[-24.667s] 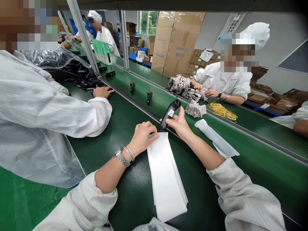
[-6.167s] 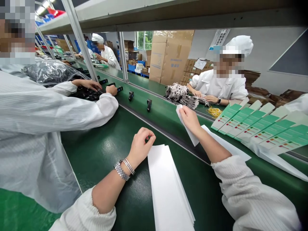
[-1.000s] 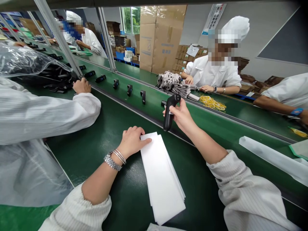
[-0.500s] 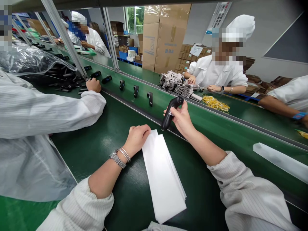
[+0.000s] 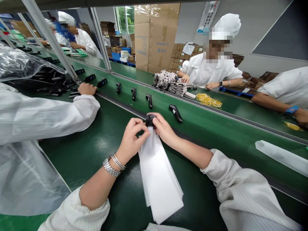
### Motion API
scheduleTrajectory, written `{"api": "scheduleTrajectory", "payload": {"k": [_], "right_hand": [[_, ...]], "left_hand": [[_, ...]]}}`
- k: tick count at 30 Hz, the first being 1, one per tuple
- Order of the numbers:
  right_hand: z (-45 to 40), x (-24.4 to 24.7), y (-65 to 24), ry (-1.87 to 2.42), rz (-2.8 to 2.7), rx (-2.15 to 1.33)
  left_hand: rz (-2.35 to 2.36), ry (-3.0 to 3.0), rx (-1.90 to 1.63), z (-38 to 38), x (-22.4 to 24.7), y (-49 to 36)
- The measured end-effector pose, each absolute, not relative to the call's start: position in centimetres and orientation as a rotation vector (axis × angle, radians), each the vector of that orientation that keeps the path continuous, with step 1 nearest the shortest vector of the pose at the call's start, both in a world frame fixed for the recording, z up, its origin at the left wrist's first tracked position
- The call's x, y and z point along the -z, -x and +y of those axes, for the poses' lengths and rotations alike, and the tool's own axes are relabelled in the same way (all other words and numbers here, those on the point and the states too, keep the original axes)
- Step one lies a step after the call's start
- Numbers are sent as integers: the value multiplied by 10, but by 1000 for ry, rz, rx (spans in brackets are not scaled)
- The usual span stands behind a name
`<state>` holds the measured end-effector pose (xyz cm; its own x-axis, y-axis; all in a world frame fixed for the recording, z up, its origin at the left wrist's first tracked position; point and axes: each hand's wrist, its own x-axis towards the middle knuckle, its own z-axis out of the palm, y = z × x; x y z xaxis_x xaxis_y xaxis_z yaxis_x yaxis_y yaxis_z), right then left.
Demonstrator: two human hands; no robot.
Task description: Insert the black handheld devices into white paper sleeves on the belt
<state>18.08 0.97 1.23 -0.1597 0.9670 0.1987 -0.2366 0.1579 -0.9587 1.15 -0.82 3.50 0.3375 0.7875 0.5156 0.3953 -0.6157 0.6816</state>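
My right hand [image 5: 165, 128] grips a black handheld device [image 5: 150, 120] with an angled head, of which only the dark head end shows between the fingers. Just below it is the top end of a thin white bag [image 5: 151, 138], pinched by the thumb and fingertips of my left hand [image 5: 133, 134]. The device's lower part is hidden by the bag and my fingers, so I cannot tell how far inside it sits. More white bags [image 5: 166, 189] lie stacked beneath, fanned slightly, on the green work surface [image 5: 115, 189].
Several similar black devices [image 5: 176, 113] lie spaced along the green belt. A co-worker's sleeved arm [image 5: 48, 112] reaches in at left. Beyond a rail, another person [image 5: 211, 70] works by bundled cables [image 5: 166, 80] and yellow bands [image 5: 209, 100]. A white strip [image 5: 281, 157] lies right.
My right hand has brought the device down and left to the bag's top end. My left hand now pinches and lifts that end. Belt devices have shifted slightly right relative to the rail.
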Motion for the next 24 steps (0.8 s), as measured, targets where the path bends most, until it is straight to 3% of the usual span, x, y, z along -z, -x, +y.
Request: {"api": "scheduleTrajectory", "payload": {"k": [3, 6, 8, 12, 15, 17, 19, 24], "right_hand": [[-5, -6, -169, 800, -1375, -1647], [-10, -19, -169, 787, -1341, -1844], [-4, -36, -188, 876, -1278, -1630], [29, -66, -265, 1313, -1466, -704], [48, -63, -323, 1898, -1615, 10], [54, -50, -346, 2142, -1701, 285], [56, -32, -356, 2304, -1770, 325], [69, -4, -353, 2351, -1761, -145]], "left_hand": [[1188, -2010, -1353, -5, -35, -10], [1265, -1920, -1262, 2, -31, -6], [1328, -1973, -1106, 7, -28, -2], [1566, -2159, -622, 13, -20, 6], [1579, -2185, -452, 13, -16, 6], [1547, -2209, -451, 13, -14, 3], [1513, -2221, -458, 12, -14, -1], [1433, -2280, -549, 10, -15, -8]]}}
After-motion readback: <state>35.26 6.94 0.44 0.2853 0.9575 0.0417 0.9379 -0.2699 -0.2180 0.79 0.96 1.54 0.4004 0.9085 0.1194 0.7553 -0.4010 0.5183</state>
